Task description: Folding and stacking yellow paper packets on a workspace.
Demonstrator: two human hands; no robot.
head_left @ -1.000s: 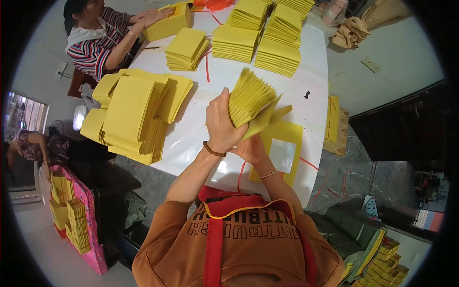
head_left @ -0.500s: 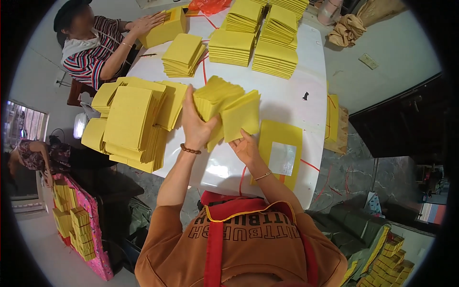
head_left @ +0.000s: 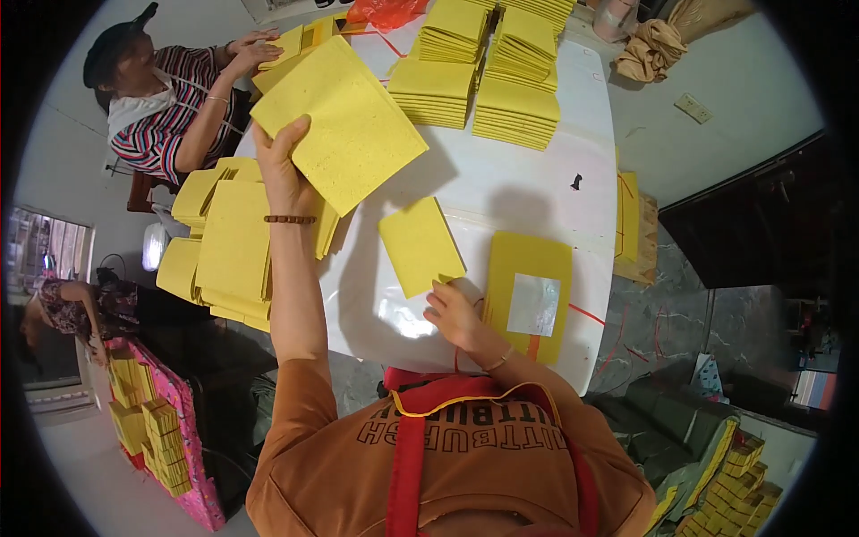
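Observation:
My left hand (head_left: 284,166) is raised at the upper left, closed around the edge of a thick yellow paper stack (head_left: 344,125) with its thumb on top. The stack is held tilted above the table and hides part of what lies behind it. Lower down, a smaller piece of folded yellow paper (head_left: 420,246) rests near the middle of the table. The fingertips of my right hand (head_left: 456,313) pinch its near corner. Just right of that hand lies a flat yellow packet (head_left: 530,259) with a pale, shiny rectangular patch on it.
Several yellow paper stacks (head_left: 514,116) stand at the back of the white table (head_left: 573,215), and more yellow piles (head_left: 234,242) sit at the left. A co-worker (head_left: 170,107) handles yellow paper at the far left. A red plastic bag (head_left: 385,11) lies at the back.
My left hand has risen up and left, carrying a yellow paper stack away from my right hand. My right hand has lowered to the table with a smaller yellow piece.

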